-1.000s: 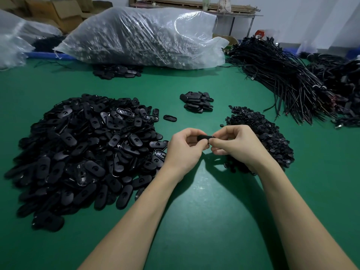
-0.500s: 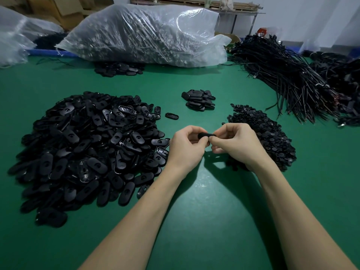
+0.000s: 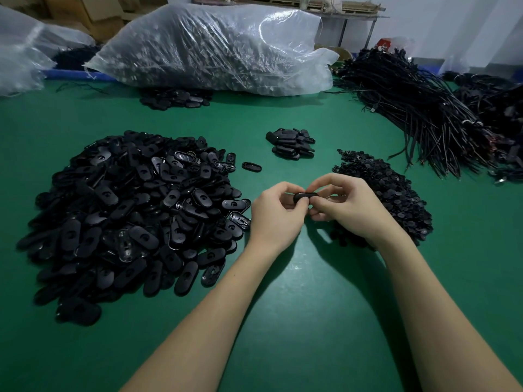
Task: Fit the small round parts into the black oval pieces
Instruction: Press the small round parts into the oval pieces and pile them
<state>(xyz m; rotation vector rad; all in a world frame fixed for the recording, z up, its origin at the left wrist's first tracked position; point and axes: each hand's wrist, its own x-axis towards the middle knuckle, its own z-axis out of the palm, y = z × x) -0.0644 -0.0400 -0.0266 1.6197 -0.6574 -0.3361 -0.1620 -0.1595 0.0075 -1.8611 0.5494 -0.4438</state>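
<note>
A green table [image 3: 297,321] filled the workspace, with a wall and shelving behind it. Above the table's middle, the left hand [image 3: 273,215] and the right hand [image 3: 348,205] met, fingertips pressed together on a single black oval piece [image 3: 304,197] pinched between them, held clear of the surface. Whether a small round part sat in it could not be told. Left of the grip lay the large heap of black oval pieces [image 3: 133,210], its near edge just beside the left wrist. Right of the grip, partly hidden under the right hand, lay the pile of small round parts [image 3: 387,188]. Beyond the grip sat a small stack of oval pieces [image 3: 291,143], with one loose oval piece [image 3: 251,166] lying between it and the heap. Farther back rested a clear plastic bag [image 3: 215,49], and far right of the grip, bundled black cables [image 3: 424,108].
</note>
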